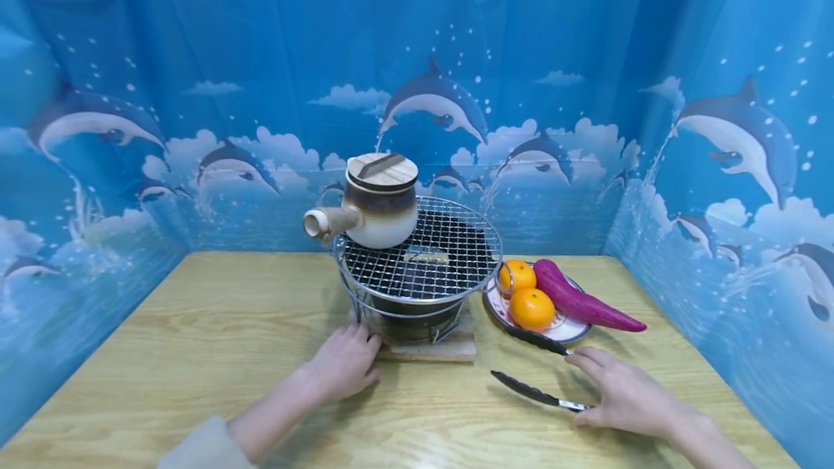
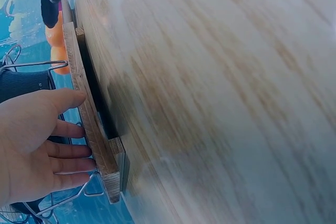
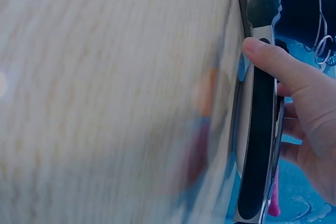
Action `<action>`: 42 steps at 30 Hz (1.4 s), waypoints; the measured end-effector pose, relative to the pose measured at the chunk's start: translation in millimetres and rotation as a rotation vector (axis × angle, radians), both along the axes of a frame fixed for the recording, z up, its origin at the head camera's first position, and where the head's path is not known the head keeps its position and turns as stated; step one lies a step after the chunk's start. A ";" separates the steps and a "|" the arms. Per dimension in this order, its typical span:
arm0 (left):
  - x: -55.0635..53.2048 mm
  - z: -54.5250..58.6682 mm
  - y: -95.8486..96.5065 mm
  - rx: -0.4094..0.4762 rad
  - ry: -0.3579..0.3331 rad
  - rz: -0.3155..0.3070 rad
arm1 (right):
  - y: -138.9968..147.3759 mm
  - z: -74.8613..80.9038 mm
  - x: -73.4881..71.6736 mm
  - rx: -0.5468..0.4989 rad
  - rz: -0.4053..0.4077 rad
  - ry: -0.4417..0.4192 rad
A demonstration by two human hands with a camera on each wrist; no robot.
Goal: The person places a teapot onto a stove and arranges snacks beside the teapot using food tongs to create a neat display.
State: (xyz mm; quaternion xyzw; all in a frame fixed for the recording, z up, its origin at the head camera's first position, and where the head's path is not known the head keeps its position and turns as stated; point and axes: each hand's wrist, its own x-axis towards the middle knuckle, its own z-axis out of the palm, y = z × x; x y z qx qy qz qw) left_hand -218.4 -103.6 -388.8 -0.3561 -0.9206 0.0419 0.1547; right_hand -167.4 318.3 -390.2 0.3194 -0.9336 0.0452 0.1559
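Observation:
My left hand [image 1: 345, 360] rests at the left front of a wooden board [image 1: 426, 352] under a small black tabletop grill [image 1: 407, 312]. In the left wrist view its fingers are nearly straight, their tips at the edge of the board [image 2: 93, 116]. A round wire mesh [image 1: 456, 244] tops the grill. On the mesh's back left stands a brown-and-cream pot [image 1: 384, 214] with a wooden lid [image 1: 384, 171] and a side handle. My right hand [image 1: 628, 393] holds metal tongs [image 3: 262, 129] with black tips, thumb and fingers on opposite arms. The tongs are spread, nothing between them.
A patterned plate [image 1: 493, 313] right of the grill bears two oranges [image 1: 531, 309] and a long purple sweet potato [image 1: 586, 305] that juts past its rim. The wooden table [image 1: 215, 353] is bounded by a blue dolphin-print curtain [image 1: 260, 56] at the back and both sides.

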 end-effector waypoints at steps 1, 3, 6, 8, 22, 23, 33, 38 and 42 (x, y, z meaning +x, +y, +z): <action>0.0 -0.3 0.1 0.001 -0.002 0.000 | -0.2 1.0 0.2 -0.004 -0.004 0.004; 0.0 -0.7 0.1 0.002 0.000 0.001 | -0.6 3.4 0.2 -0.007 -0.022 0.004; -0.6 -1.5 -0.2 0.000 0.008 0.002 | -1.1 7.1 -0.8 -0.011 -0.042 0.037; -0.7 -1.7 -0.5 -0.001 0.009 0.003 | -0.9 9.7 -1.6 -0.016 -0.053 0.063; -1.2 -5.5 -3.6 0.034 0.047 -0.051 | 6.0 21.7 -6.6 -0.056 -0.197 0.078; -1.5 -6.5 -4.0 0.035 0.052 -0.057 | 6.3 22.4 -7.0 -0.055 -0.211 0.072; 1.3 -2.8 -2.2 -0.004 0.003 -0.010 | 6.8 30.9 -12.9 -0.034 -0.273 0.024; -0.4 -5.2 -2.4 0.003 -0.005 -0.010 | 6.7 32.0 -16.0 -0.022 -0.260 0.047; 0.0 -5.3 -2.8 0.008 0.001 -0.010 | 8.3 31.3 -20.0 -0.022 -0.228 0.111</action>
